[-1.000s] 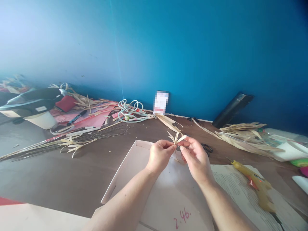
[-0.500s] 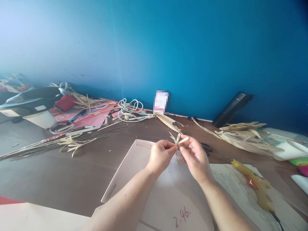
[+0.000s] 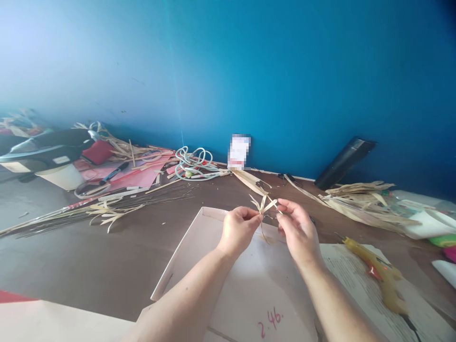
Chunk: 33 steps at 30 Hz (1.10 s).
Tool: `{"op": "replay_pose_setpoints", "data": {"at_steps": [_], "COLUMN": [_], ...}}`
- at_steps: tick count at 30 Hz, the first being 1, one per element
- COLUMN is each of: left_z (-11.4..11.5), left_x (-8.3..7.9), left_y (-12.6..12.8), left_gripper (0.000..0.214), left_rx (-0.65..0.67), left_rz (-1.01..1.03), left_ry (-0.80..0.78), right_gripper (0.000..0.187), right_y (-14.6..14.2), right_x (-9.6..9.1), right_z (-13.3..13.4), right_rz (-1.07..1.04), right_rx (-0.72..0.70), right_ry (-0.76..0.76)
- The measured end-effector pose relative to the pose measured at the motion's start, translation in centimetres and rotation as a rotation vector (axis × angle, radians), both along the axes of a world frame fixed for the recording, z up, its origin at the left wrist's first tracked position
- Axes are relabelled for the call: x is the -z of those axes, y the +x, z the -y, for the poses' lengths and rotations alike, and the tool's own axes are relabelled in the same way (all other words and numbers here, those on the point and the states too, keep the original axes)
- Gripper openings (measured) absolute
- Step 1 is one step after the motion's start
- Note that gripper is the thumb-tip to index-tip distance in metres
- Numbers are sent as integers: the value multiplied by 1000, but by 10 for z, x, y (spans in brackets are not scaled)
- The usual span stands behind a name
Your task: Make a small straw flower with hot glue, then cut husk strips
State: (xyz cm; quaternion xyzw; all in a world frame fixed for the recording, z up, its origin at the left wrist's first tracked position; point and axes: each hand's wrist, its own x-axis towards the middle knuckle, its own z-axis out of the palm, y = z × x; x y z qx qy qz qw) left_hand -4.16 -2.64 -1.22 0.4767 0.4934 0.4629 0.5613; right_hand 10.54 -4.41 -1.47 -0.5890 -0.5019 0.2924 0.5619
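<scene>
A small flower-like bunch of pale dried husk strips [image 3: 262,206] stands upright above the white box, its strips fanned out at the top. My left hand [image 3: 240,232] pinches the base of this bunch between thumb and fingers. Thin brown strands hang down below the pinch. Just right of the bunch is my right hand [image 3: 301,232], thumb and forefinger apart, with the fingertips close to the tip of one strip. Whether they touch that tip I cannot tell. Under both hands lies the shallow white box [image 3: 185,251], marked with red handwriting.
On the right, a yellow glue gun [image 3: 374,270] lies on a printed sheet [image 3: 342,266]. Dried husks [image 3: 370,204] and a white cup [image 3: 432,223] are behind it. Left are another husk bunch [image 3: 110,213], thin wires [image 3: 156,197], a pale cable [image 3: 194,164] and pink paper [image 3: 142,175].
My right hand has let go of the bunch's base and moved slightly right, its thumb and forefinger parting. My left hand keeps its pinch in nearly the same place.
</scene>
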Motion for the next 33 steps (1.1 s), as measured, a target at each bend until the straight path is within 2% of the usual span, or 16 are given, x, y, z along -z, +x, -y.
{"op": "replay_pose_setpoints", "data": {"at_steps": [4,9,11,19,27,33], "left_z": [-1,-3,-4,-3,-2,-2], "left_x": [0,1,2,0,-3,-1], "left_y": [-1,-1,-1,1,0,-1], "left_gripper": [23,22,21,21,16,16], "left_rx": [-1,-33,-38,0,-19,-42], "left_rz": [43,108,133,205,141,57], "left_ry": [-14,-14,-12,1,52,111], "right_gripper": [25,26,24,25,23,26], "right_y": [1,-4,-6,-8,-10,-10], "right_x": [-2,-7,-7,-4,-10,-12], "right_z": [1,4,5,4,6,8], "right_rz": [22,27,20,52,73,-68], "right_rx": [-89,-349,-397,-307,-291,-310], "right_ry": [-48,-208,-233,-224,-225,-177]}}
